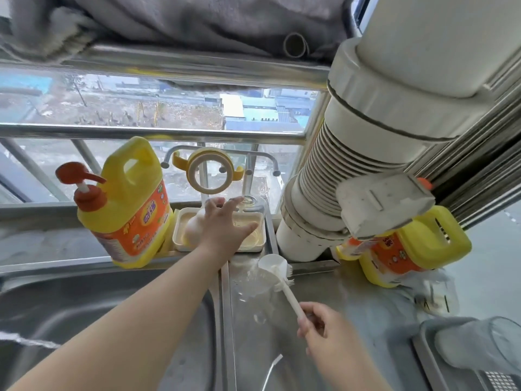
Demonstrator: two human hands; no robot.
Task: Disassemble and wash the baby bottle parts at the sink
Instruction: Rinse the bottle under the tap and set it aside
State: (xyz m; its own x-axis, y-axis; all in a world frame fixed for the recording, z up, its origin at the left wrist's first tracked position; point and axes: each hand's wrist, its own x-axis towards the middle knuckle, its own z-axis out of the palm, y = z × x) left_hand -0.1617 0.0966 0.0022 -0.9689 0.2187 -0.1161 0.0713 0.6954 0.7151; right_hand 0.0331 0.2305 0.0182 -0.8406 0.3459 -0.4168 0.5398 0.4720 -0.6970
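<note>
Near right, the right hand grips a white long-handled bottle brush, its handle running far-left toward the clear bottle lying on the steel counter; farther, the left hand, fingers spread, reaches over the cream drying tray

Single head-worn wide-angle view, looking forward and down, close over the sink and windowsill.

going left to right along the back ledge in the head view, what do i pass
Pump detergent bottle → cream tray with the left hand reaching over it → white drain pipe → second yellow detergent bottle. The yellow handled ring hangs above the tray.
</note>
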